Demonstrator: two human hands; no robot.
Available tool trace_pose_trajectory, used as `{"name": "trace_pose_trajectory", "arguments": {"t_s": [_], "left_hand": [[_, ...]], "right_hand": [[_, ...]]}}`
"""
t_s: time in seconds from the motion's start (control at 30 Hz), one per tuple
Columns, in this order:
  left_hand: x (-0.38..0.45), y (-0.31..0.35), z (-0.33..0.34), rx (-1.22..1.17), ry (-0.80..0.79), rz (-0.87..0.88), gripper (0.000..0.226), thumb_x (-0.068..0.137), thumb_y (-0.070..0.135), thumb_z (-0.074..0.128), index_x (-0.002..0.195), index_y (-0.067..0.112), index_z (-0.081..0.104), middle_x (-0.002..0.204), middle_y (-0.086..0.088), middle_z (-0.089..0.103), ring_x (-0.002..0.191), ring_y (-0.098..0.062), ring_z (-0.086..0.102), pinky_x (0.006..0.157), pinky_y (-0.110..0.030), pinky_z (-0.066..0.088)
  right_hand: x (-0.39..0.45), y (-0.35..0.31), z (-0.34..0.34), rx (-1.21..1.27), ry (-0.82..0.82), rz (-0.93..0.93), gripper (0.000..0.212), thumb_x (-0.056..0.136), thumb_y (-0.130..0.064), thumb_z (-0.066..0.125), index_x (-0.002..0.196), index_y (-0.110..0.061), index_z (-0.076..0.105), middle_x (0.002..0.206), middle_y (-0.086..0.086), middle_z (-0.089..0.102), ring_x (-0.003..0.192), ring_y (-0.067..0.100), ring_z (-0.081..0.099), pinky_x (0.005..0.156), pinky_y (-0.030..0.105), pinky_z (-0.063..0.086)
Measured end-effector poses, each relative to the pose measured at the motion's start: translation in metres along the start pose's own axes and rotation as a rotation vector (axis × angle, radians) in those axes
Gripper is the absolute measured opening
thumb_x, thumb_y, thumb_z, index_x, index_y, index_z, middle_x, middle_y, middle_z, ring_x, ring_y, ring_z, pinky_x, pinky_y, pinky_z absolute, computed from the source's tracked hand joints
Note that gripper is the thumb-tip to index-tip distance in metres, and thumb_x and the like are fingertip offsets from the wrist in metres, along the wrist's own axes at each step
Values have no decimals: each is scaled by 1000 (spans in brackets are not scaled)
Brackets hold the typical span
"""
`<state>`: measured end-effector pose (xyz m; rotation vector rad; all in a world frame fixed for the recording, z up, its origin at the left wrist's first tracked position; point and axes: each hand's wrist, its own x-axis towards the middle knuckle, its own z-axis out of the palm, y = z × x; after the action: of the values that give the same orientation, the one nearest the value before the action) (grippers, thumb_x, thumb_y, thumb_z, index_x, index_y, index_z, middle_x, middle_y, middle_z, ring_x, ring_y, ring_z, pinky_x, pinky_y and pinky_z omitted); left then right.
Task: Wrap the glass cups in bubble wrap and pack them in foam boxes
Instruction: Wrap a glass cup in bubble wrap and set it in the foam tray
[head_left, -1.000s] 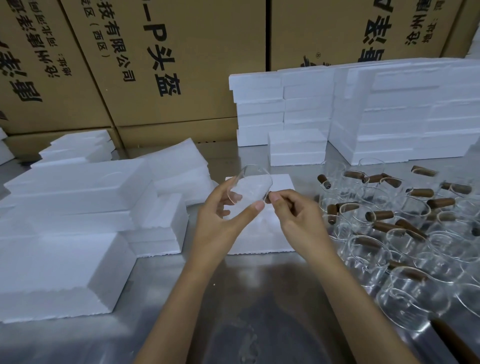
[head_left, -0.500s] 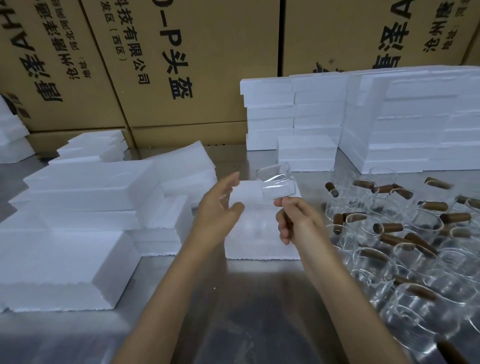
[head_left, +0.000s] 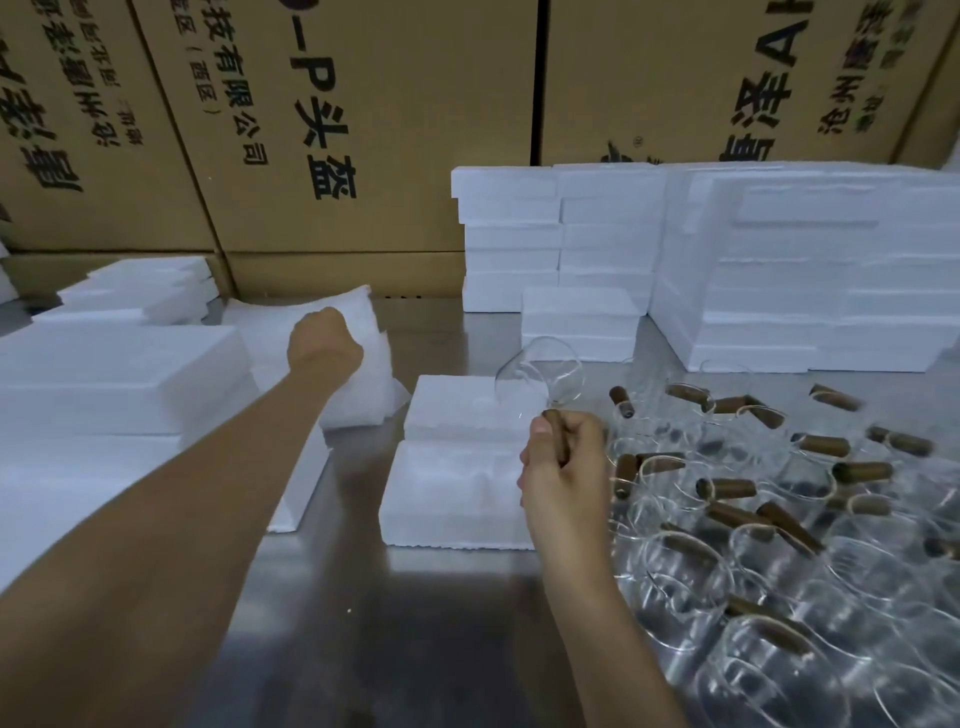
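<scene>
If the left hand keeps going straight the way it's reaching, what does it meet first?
The left hand already sits at the white stack of wrap sheets, so that comes first; beyond it, probably the brown cardboard cartons, though depth is unclear.

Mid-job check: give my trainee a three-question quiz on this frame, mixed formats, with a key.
1. True or false: the right hand holds the glass cup by its brown handle.
2. The left hand reaches to: A) the wrap sheets B) the cardboard cartons C) the cups on the table.
3. Fill in: the held cup is above an open white ____ box.

Key: 1 true; 2 A; 3 foam.
</scene>
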<state>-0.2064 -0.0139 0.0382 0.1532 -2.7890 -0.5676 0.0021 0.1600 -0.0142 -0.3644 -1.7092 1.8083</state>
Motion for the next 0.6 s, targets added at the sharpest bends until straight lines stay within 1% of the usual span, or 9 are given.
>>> {"name": "trace_pose_trajectory", "arguments": {"t_s": [0.13, 0.2, 0.27, 0.33, 0.37, 0.43, 0.5, 0.57, 0.6], "left_hand": [[-1, 8, -12, -46, 66, 46, 23, 88, -3, 53, 66, 1, 49, 65, -10, 47, 76, -30, 54, 61, -33, 40], [-9, 18, -25, -155, 82, 127, 21, 90, -2, 49, 73, -3, 62, 68, -12, 57, 73, -27, 55, 58, -29, 41], [-22, 31, -39, -257, 50, 231, 22, 91, -1, 52, 83, -1, 73, 80, -10, 69, 73, -20, 58, 62, -24, 44], [-42, 39, -53, -384, -38, 303, 16, 90, 3, 63, 83, 10, 76, 78, 4, 69, 67, -6, 57, 56, -12, 43], [-53, 40, -60, -448, -111, 330, 13, 90, 7, 68, 84, 14, 77, 76, 11, 68, 66, -2, 58, 54, -6, 41], [-78, 37, -68, -503, -294, 396, 11, 89, 13, 72, 81, 18, 78, 72, 14, 71, 66, 5, 62, 56, 0, 41], [-103, 27, -62, -485, -435, 412, 15, 89, 17, 72, 76, 22, 77, 76, 11, 74, 67, 6, 63, 64, -9, 50], [-122, 16, -47, -433, -477, 376, 14, 90, 20, 70, 78, 19, 76, 81, 8, 75, 74, -5, 66, 71, -22, 53], [-130, 12, -38, -408, -480, 349, 18, 92, 23, 67, 78, 16, 75, 79, 9, 73, 73, -9, 64, 69, -24, 51]], "right_hand": [[-1, -4, 1, 46, 21, -1, 10, 100, -18, 49, 91, -24, 49, 74, -3, 56, 63, 16, 52, 62, 35, 46], [0, -7, 1, 70, 37, 0, 6, 100, -17, 49, 94, -20, 50, 76, 1, 55, 67, 20, 52, 68, 42, 48], [1, -10, -1, 91, 49, -10, 5, 100, -15, 49, 96, -17, 50, 79, 5, 55, 69, 21, 51, 69, 44, 49], [1, -14, -4, 120, 66, -29, 6, 100, -14, 49, 95, -16, 51, 78, 7, 53, 67, 20, 50, 62, 38, 48], [1, -16, -6, 140, 76, -41, 7, 101, -13, 48, 95, -16, 51, 78, 7, 52, 65, 19, 49, 58, 31, 48], [1, -19, -9, 172, 96, -65, 9, 101, -14, 48, 93, -17, 50, 75, 6, 52, 63, 17, 49, 53, 24, 47], [1, -21, -11, 180, 112, -82, 12, 102, -15, 48, 91, -19, 49, 72, 3, 52, 62, 16, 48, 51, 22, 46], [1, -22, -11, 183, 118, -86, 13, 102, -15, 47, 90, -20, 48, 71, 3, 51, 60, 16, 47, 51, 22, 45], [1, -21, -11, 179, 119, -83, 13, 102, -15, 47, 90, -19, 47, 71, 2, 51, 60, 16, 47, 51, 22, 45]]}}
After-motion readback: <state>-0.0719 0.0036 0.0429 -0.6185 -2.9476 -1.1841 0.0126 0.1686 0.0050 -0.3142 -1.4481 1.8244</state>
